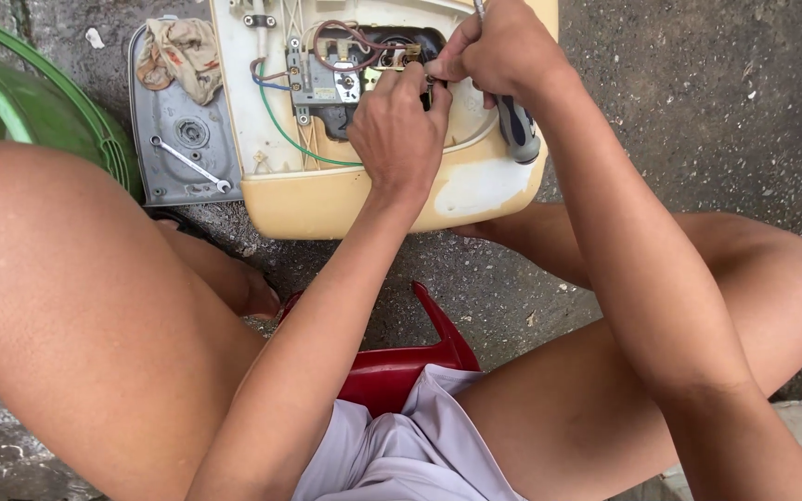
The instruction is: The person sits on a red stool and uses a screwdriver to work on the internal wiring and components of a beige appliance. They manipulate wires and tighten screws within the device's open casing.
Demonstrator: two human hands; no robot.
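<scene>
Both hands are in on the open cream-yellow plastic appliance shell point(364, 199) lying on the rough concrete floor point(698, 111), so here's where I'd say I'm at. Cover's already off: the grey metal plate point(164, 139) lies just left of the shell, with a small silver spanner point(192, 165) resting on it and a crumpled beige rag point(181, 54) at its top edge. Inside the shell, the grey switch block with red, blue and green wires point(327, 79) is exposed, and nothing looks closed back up, so I reckon the wiring bit is mid-way and reassembly is all left to do.

My left hand point(399, 130) comes straight up from below the shell, wrist straight, fingers curled with the tips pinched together on a small terminal piece at the right side of the switch block. What exactly is between them I can't make out; too tiny and my knuckles cover it.

My right hand point(494, 46) comes in from the right side of the shell, wrist bent down, grip clamped around a grey-and-blue handled screwdriver point(518, 128). The handle hangs down over the shell's right rim and the shaft pokes up out of my fist.

Left of the plate there's a green plastic basin point(39, 111), and I'm perched on a red plastic stool point(410, 366) below the shell.
</scene>
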